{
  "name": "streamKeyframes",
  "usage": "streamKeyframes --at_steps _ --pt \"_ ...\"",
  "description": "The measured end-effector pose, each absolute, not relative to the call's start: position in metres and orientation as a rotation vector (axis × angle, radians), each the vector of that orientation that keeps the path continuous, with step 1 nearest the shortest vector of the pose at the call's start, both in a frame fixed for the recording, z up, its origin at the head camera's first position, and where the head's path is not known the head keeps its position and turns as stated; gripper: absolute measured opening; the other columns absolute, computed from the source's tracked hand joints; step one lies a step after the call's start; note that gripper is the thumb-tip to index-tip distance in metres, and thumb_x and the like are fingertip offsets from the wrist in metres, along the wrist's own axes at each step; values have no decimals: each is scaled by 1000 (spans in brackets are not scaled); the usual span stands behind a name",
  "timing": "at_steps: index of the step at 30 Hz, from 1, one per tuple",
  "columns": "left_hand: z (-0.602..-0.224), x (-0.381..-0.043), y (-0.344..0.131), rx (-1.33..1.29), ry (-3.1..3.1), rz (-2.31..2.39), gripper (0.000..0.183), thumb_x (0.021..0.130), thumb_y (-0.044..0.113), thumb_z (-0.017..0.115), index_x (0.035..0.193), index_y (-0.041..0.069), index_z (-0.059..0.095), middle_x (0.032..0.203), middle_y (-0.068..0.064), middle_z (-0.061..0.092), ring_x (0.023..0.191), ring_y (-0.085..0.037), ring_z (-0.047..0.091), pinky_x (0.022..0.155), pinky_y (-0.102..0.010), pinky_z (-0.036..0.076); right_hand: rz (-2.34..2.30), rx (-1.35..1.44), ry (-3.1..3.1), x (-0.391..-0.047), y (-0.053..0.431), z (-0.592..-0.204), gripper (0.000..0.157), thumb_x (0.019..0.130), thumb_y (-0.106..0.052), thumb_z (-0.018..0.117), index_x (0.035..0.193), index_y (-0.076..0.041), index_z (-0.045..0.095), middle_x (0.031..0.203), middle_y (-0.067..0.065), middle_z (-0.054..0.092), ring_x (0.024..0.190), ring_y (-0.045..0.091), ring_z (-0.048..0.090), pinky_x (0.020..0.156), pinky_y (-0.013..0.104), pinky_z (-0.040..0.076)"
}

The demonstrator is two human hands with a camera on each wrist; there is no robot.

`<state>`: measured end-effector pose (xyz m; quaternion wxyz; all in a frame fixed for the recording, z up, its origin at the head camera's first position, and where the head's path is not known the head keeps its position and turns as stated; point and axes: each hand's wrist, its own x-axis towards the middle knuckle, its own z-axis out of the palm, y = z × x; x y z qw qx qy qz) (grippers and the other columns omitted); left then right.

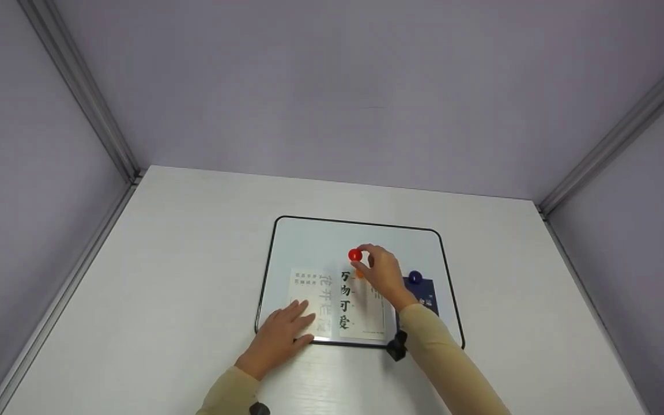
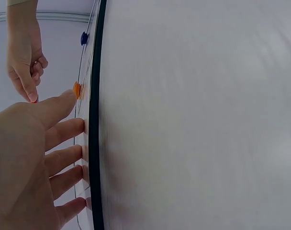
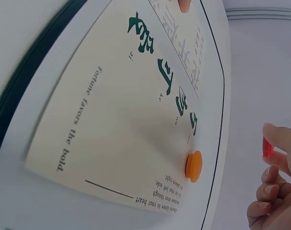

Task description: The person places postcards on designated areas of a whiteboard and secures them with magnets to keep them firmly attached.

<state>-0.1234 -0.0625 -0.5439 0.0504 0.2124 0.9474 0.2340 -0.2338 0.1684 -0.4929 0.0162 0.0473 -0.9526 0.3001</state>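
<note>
My right hand [image 1: 385,274] pinches a red round magnet [image 1: 355,254] between thumb and fingertips. In the right wrist view it is raised off the board. My left hand [image 1: 279,334] lies with spread fingers on a pale card [image 1: 321,294] at the whiteboard's lower left. A cream card [image 3: 102,124] with large dark characters lies beside it, an orange magnet [image 3: 195,166] at its top edge. To the right is a dark blue card [image 1: 429,288], partly hidden by my right arm, with a blue magnet [image 1: 415,277] at its top.
The whiteboard [image 1: 314,242] has a thin black rim and lies on a white table [image 1: 193,230]. Pale panels [image 1: 338,86] with grey metal corner rails [image 1: 90,98] enclose the table at the back and sides.
</note>
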Motion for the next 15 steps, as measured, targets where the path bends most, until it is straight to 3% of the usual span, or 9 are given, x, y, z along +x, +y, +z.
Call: streamKeyframes --at_steps 10,15 --pt "-542 -123 -62 652 2882 693 46 94 35 57 135 13 56 150 -10 46 141 -32 41 112 -51 38 969 177 -2954 -235 163 -495 36 87 -23 71 121 -12 65 81 5 58 71 13 46 61 22 36" --pt "-540 -123 -63 652 2887 697 45 94 33 58 134 13 56 150 -11 46 140 -32 42 111 -51 38 995 177 -2951 -235 160 -496 36 87 -23 70 122 -12 65 85 6 61 74 15 48 63 22 40"
